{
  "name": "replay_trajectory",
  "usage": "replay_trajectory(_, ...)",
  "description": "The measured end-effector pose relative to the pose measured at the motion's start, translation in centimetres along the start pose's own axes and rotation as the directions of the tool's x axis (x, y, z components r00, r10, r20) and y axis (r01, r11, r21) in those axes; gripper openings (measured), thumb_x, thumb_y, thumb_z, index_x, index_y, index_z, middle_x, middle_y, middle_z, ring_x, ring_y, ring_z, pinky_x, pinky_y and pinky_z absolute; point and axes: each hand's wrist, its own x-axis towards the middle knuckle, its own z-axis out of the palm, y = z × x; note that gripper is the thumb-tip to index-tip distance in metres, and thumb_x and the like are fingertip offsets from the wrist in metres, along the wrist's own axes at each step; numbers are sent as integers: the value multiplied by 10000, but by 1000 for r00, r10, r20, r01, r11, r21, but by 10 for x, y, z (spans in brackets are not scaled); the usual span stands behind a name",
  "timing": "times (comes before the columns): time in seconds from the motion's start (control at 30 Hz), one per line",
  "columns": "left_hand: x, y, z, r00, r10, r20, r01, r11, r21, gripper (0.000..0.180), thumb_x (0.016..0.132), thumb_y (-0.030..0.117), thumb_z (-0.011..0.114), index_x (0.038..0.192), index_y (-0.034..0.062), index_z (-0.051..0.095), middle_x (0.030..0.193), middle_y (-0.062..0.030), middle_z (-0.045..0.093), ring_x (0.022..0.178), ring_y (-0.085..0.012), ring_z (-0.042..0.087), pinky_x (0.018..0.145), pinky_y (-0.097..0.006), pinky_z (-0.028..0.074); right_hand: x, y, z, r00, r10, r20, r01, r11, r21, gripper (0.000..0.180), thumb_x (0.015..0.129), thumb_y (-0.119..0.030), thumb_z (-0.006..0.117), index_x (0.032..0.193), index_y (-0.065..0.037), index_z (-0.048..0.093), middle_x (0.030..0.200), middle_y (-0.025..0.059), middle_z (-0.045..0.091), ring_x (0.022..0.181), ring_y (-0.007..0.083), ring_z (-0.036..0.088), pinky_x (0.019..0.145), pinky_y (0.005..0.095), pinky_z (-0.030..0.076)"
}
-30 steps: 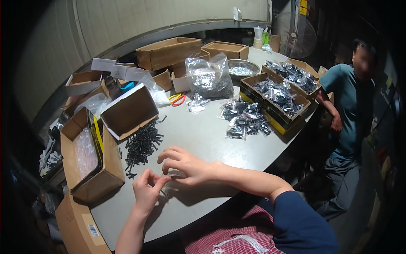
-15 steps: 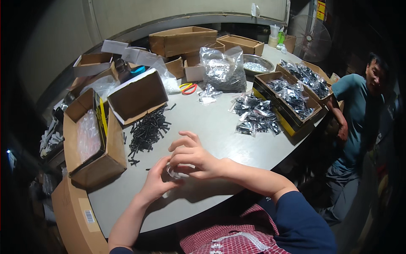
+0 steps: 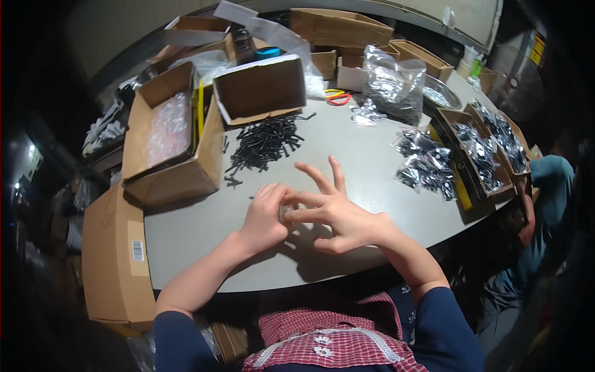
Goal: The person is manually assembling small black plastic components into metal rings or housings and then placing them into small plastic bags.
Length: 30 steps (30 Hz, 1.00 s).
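Showing between the left hand [image 3: 265, 218], which grips it, and spread right hand [image 3: 348, 218]: clear plastic [image 3: 284, 213].

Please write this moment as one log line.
left hand: curled around clear plastic | right hand: spread, two fingers at plastic | beyond: heap of black pieces | right side: small filled bags

Your left hand [image 3: 266, 214] sits on the near side of the pile of black pieces [image 3: 263, 142], its fingers curled in and its back turned up. Your right hand [image 3: 350, 220] is nearer you and right of the pile, opened wide: index finger [image 3: 304, 216] and middle finger [image 3: 304, 198] reach to your left fingers, ring finger [image 3: 316, 178] and little finger [image 3: 337, 173] stand spread apart, and the thumb [image 3: 328, 245] is held away. Your right wrist [image 3: 384, 228] bends inward. Your left forearm [image 3: 204, 273] slants up toward the pile from its near left, your right forearm [image 3: 412, 257] from its near right.
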Motion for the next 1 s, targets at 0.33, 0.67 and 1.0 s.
replay_trajectory(0.33,-19,10,4,917,-355,184,399,786,-472,293,921,186,809,850,77,547,716,71,500,670,-19,437,607,-226,374,71,120,0,867,454,-204,-331,832,445,372,721,-186,732,1069,-58,766,1172,112,665,1158,259,570,1062,381,408)
replay_trajectory(0.67,-21,7,11,927,-323,194,376,792,-481,287,927,192,795,863,62,547,705,67,477,661,-25,417,602,-228,363,125,183,61,774,622,-121,-630,776,-42,728,725,-341,825,1402,-187,606,1363,180,578,1314,393,517,1100,493,393)
replay_trajectory(1.0,-23,10,9,930,-303,207,365,817,-445,287,910,185,798,830,61,551,706,33,507,670,-41,441,607,-242,378,42,110,35,1000,30,-7,-31,995,-91,303,712,-82,677,1007,-129,727,1213,98,615,1237,293,538,1153,485,289)
